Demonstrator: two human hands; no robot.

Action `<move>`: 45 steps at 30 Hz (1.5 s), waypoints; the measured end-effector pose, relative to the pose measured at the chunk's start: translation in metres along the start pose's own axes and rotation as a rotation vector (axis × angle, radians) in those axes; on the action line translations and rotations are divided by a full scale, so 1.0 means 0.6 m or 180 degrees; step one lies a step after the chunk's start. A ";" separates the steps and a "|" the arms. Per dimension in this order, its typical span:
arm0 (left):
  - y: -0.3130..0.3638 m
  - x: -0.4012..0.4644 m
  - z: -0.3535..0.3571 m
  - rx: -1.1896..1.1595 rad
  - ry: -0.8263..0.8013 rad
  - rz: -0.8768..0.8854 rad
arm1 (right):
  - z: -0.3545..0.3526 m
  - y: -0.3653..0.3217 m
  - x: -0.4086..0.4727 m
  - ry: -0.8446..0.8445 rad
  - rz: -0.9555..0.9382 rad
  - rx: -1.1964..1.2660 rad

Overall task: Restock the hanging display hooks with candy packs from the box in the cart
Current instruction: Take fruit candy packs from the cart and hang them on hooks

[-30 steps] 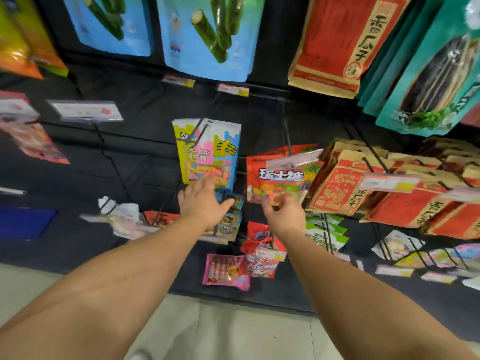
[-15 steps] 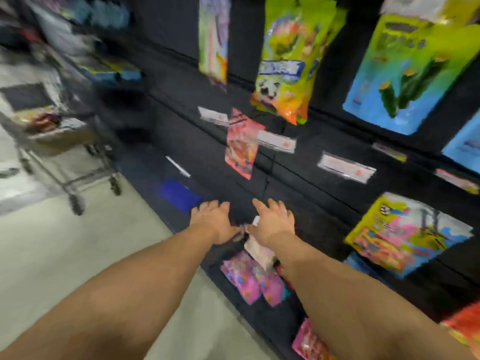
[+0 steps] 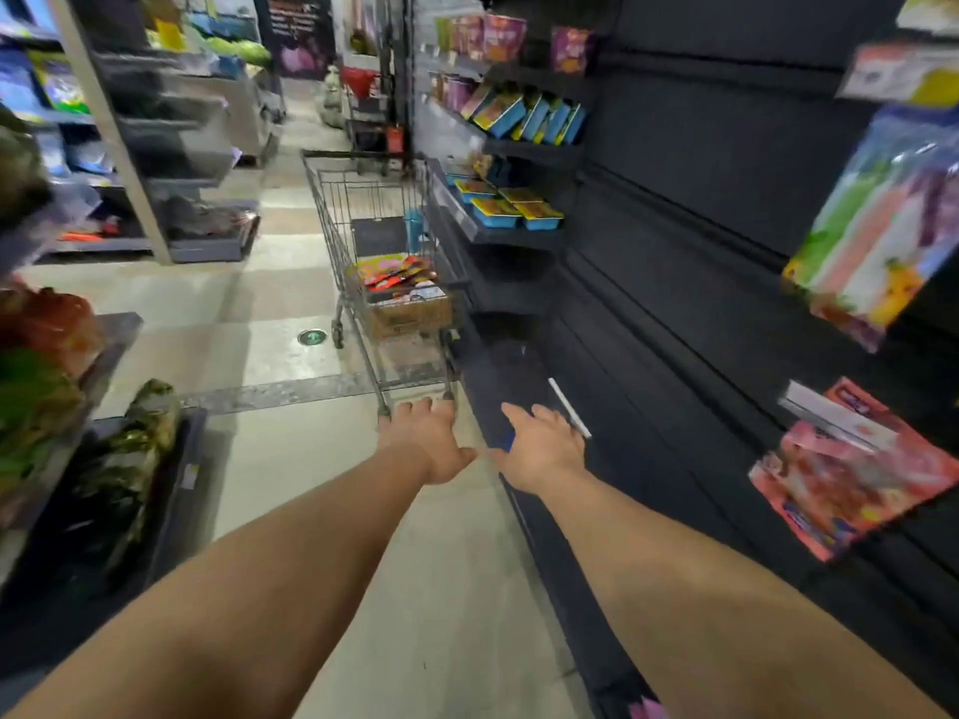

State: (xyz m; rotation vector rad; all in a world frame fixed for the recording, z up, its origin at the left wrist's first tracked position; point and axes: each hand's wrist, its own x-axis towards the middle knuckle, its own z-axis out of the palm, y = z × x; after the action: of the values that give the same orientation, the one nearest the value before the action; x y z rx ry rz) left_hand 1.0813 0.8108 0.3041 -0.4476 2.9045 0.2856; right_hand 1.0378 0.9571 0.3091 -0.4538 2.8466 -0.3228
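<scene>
step: reaching toward cart (image 3: 384,236) for more stock | left hand (image 3: 425,443) and right hand (image 3: 542,448): spread wide, empty, free to grab | candy packs (image 3: 397,275): heaped in box (image 3: 410,316) inside cart, parked beside display wall (image 3: 700,282) for short carries

We stretch both bare arms straight ahead, palms down. Our left hand (image 3: 426,442) spreads its relaxed fingers and holds nothing; our right hand (image 3: 542,444) does likewise, just beside it, thumbs nearly meeting.

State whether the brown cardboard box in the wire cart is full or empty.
Full: the brown cardboard box in the wire cart has colourful candy packs heaped above its rim.
</scene>
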 end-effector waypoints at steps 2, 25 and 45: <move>-0.035 0.039 -0.008 -0.0035 0.0023 -0.0140 | 0.003 -0.034 0.053 -0.0052 -0.0122 -0.0026; -0.323 0.621 -0.157 -0.0197 0.0252 -0.1070 | -0.041 -0.338 0.736 -0.0281 -0.1169 -0.0277; -0.576 1.188 -0.272 -0.0307 -0.0165 -0.0460 | -0.028 -0.484 1.234 -0.0481 0.0088 0.0219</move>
State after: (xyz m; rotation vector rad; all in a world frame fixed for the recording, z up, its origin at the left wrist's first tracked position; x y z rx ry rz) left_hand 0.4967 0.2541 0.2535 -0.6522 2.7990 0.4097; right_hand 0.4304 0.4472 0.2503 -0.4065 2.6838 -0.3640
